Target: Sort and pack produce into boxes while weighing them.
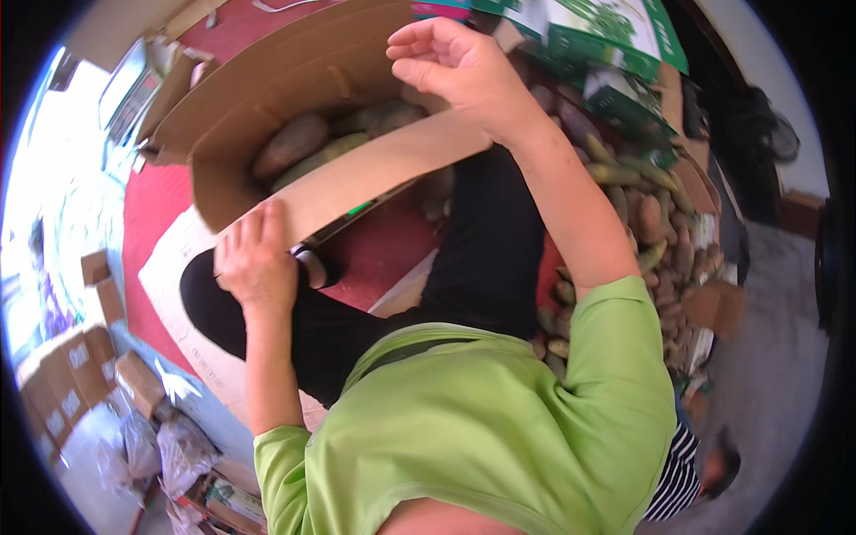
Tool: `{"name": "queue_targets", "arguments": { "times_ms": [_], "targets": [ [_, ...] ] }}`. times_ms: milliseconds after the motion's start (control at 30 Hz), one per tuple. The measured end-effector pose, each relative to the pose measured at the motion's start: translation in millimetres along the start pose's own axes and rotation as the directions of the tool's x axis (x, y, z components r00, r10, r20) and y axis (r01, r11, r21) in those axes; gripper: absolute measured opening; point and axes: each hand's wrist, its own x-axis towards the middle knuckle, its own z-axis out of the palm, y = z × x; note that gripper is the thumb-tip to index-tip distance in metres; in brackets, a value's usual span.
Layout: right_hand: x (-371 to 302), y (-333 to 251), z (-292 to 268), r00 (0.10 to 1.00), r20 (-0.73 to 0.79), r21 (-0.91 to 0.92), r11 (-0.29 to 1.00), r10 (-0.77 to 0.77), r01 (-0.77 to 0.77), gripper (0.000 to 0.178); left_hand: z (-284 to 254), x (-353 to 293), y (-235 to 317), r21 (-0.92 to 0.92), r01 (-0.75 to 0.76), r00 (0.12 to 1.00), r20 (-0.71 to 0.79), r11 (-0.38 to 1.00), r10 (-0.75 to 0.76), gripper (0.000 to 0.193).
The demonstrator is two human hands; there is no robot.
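Observation:
A large cardboard box [236, 125] stands in front of me, its near flap [374, 165] folded outward toward my knees. My left hand [259, 259] is closed on the left end of that flap, fingers curled over its edge. My right hand [459, 67] is raised over the box's right side, fingers apart and slightly bent, with nothing seen in it. Its wrist is close to the flap's right end. Inside lie several big oblong vegetables, a brown one [292, 144] and a long greenish one [323, 160] among them. Their exact kind is unclear.
A heap of brown and green oblong produce [651, 218] lies at my right. Green-and-white printed cartons [615, 40] stand at the far right. Cardboard boxes [71, 374] and plastic bags [183, 450] sit at lower left. A person in a striped top [670, 477] is behind me, right.

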Motion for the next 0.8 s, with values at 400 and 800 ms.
{"name": "queue_targets", "arguments": {
  "times_ms": [400, 800],
  "targets": [
    [-63.3, 61.9, -107.7, 0.854, -0.296, -0.096, 0.876, 0.428, -0.473, 0.044, 3.1, -8.7, 8.0, 0.036, 0.072, 0.994, 0.085, 0.997, -0.075, 0.045],
    [50.3, 94.7, -47.6, 0.875, 0.225, -0.627, 0.751, 0.430, -0.208, 0.050, 1.0, -9.5, 8.6, 0.047, 0.057, 0.993, 0.105, 0.997, -0.062, 0.044]
  ]
}}
